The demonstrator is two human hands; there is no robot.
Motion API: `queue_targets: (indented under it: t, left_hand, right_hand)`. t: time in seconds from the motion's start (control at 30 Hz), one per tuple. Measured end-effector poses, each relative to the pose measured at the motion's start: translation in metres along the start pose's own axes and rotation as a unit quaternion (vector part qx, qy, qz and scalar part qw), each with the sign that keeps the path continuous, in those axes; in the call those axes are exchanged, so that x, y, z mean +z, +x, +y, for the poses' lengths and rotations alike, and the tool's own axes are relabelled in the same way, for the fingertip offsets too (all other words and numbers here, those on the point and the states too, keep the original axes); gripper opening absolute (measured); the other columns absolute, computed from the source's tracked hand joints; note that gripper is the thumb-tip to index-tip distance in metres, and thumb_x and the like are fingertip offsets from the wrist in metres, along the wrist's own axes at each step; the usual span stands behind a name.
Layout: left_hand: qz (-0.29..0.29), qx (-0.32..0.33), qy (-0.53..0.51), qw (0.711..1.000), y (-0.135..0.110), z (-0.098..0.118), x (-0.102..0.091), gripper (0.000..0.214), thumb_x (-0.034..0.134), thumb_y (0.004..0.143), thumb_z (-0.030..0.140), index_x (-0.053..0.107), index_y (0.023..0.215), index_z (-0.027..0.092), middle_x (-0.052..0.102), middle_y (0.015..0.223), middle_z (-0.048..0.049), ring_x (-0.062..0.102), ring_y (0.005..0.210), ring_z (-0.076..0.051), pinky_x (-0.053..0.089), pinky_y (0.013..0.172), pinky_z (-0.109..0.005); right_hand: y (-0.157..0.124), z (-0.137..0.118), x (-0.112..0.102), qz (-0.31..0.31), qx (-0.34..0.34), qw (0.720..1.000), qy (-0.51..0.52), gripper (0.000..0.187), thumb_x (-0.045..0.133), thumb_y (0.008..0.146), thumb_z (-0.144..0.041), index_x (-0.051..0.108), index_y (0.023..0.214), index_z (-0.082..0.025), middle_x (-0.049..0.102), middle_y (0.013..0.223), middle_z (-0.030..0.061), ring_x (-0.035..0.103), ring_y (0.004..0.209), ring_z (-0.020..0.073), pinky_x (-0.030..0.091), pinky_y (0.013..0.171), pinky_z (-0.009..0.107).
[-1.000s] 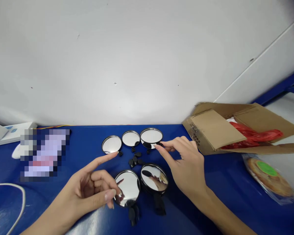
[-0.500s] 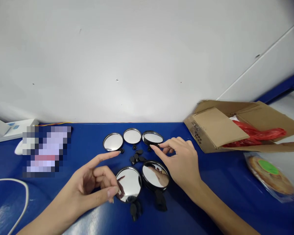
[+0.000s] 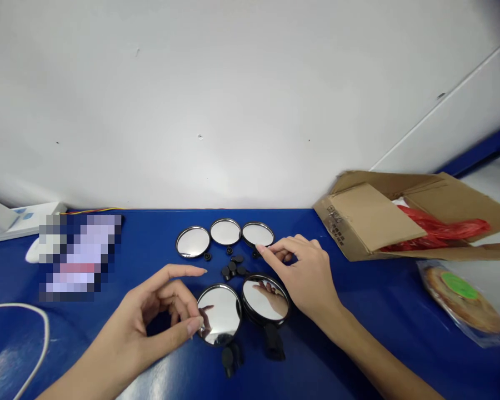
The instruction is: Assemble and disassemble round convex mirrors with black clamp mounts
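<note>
In the head view, five round mirrors lie in two rows on a blue worktop (image 3: pixel 150 236). At the back stand a rear left mirror (image 3: pixel 193 242), a rear middle mirror (image 3: pixel 225 231) and a rear right mirror (image 3: pixel 258 234), each face up with a small black fitting at its near edge. Closer in are a front left mirror (image 3: pixel 220 314) and a front right mirror (image 3: pixel 265 299), with black stems pointing towards the person. A small cluster of black pieces (image 3: pixel 232 269) sits between the rows.

The left hand (image 3: pixel 166 314) is half curled, forefinger stretched out, thumb and middle finger close together over the front left mirror's left edge; whether they pinch anything small cannot be told. The right hand (image 3: pixel 306 272) brings thumb and forefinger close together at the near edge of the rear right mirror; whether they grip it is unclear.

To the right, an open cardboard box (image 3: pixel 377 219) contains a red plastic bag (image 3: pixel 445 228). A white cable (image 3: pixel 45 333) curves at the left.
</note>
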State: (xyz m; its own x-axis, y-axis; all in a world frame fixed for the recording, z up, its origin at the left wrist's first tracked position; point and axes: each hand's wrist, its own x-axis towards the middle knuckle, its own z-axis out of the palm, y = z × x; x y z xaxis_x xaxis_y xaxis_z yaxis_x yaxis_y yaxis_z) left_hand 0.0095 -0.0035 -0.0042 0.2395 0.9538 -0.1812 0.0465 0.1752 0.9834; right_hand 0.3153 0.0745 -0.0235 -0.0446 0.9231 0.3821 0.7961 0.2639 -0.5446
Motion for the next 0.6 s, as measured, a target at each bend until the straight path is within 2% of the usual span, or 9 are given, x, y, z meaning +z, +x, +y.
queue_targets:
  t: [0.13,0.27,0.37,0.43,0.5,0.6]
  left_hand:
    - [0.033,0.011,0.064,0.997,-0.003,0.004,0.004,0.034,0.091,0.100,0.051,0.081,0.128,0.032,0.079,0.091,-0.0003,0.069,0.081,-0.021,0.057,0.082,-0.036]
    - [0.036,0.020,0.117,0.992,-0.005,0.006,0.006,0.025,0.085,0.104,0.054,0.083,0.122,0.037,0.080,0.099,-0.0005,0.070,0.084,-0.023,0.057,0.082,-0.036]
    - [0.053,0.058,0.188,0.979,-0.005,0.006,0.005,0.019,0.086,0.102,0.048,0.085,0.119,0.039,0.081,0.109,-0.0014,0.071,0.090,-0.024,0.057,0.085,-0.037]
    - [0.067,0.093,0.220,0.969,-0.004,0.003,0.005,0.027,0.092,0.096,0.039,0.086,0.122,0.041,0.082,0.121,-0.0024,0.072,0.099,-0.027,0.057,0.091,-0.039]
    - [0.067,0.118,0.228,0.964,-0.002,-0.002,0.004,0.044,0.097,0.089,0.033,0.085,0.130,0.044,0.080,0.137,-0.0035,0.073,0.115,-0.033,0.058,0.099,-0.042]
    - [0.038,0.126,0.215,0.968,0.000,-0.010,0.001,0.065,0.102,0.087,0.033,0.080,0.146,0.048,0.076,0.154,-0.0056,0.069,0.139,-0.041,0.057,0.115,-0.051]
  right_hand:
    - [0.002,-0.002,-0.006,-0.026,0.013,0.999,0.020,0.055,0.061,0.118,-0.054,0.076,0.073,-0.028,0.076,0.069,0.0001,0.067,0.074,0.0245,0.041,0.082,0.042]
    - [0.003,-0.002,-0.009,-0.034,0.019,0.999,0.034,0.055,0.057,0.119,-0.053,0.080,0.076,-0.029,0.077,0.068,-0.0001,0.070,0.076,0.0256,0.044,0.084,0.043]
    - [0.004,-0.002,-0.010,-0.036,0.023,0.998,0.041,0.053,0.058,0.118,-0.051,0.082,0.077,-0.029,0.077,0.068,-0.0006,0.070,0.077,0.0255,0.042,0.085,0.043]
    - [0.003,-0.003,-0.010,-0.037,0.025,0.998,0.045,0.052,0.058,0.118,-0.050,0.083,0.078,-0.030,0.077,0.068,-0.0010,0.069,0.077,0.0253,0.041,0.084,0.043]
    - [0.003,-0.003,-0.011,-0.037,0.025,0.998,0.048,0.052,0.058,0.118,-0.050,0.083,0.078,-0.030,0.077,0.068,-0.0010,0.069,0.077,0.0253,0.040,0.084,0.043]
    - [0.002,-0.005,-0.012,-0.034,0.026,0.998,0.051,0.051,0.058,0.118,-0.050,0.083,0.078,-0.029,0.077,0.069,-0.0010,0.067,0.077,0.0252,0.039,0.084,0.043]
